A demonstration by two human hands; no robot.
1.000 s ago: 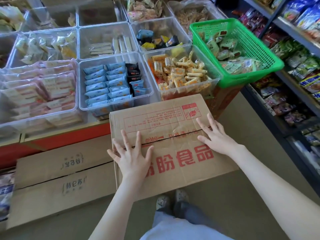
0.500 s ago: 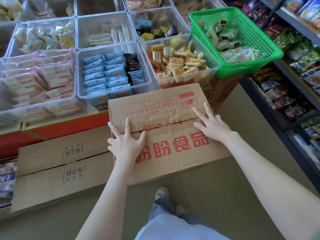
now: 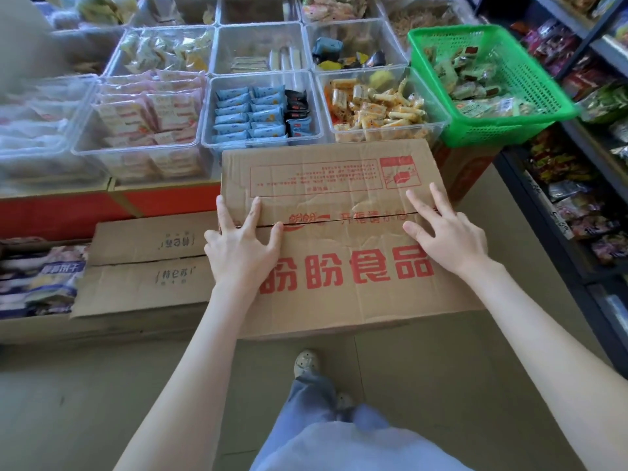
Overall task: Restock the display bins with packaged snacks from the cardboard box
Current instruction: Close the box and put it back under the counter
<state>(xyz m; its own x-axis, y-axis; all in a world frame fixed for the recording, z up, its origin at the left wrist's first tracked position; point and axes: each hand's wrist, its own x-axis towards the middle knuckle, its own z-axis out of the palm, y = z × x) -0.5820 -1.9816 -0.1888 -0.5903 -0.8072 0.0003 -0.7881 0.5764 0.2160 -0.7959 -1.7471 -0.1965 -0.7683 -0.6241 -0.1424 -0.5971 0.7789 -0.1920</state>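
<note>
A closed cardboard box [image 3: 339, 185] with red printed characters stands in front of the display bins. Both of my hands lie flat on its top flaps. My left hand [image 3: 241, 243] has spread fingers across the centre seam near the left edge. My right hand [image 3: 445, 236] rests with straight fingers at the seam's right end. Behind the box, clear plastic bins hold packaged snacks: blue and black packets [image 3: 261, 112], orange and yellow sticks [image 3: 377, 110], pink and white packs [image 3: 149, 113].
A green mesh basket [image 3: 530, 129] with green packets sits at the right of the bins. A second closed cardboard box [image 3: 146, 263] lies to the left. Dark shelves [image 3: 584, 212] of snacks line the right side. My feet stand on the tiled floor below.
The view has shifted, so the bins and box sit further right in frame. My left hand has slid up to the seam at the box's left edge. My right hand stays near the seam.
</note>
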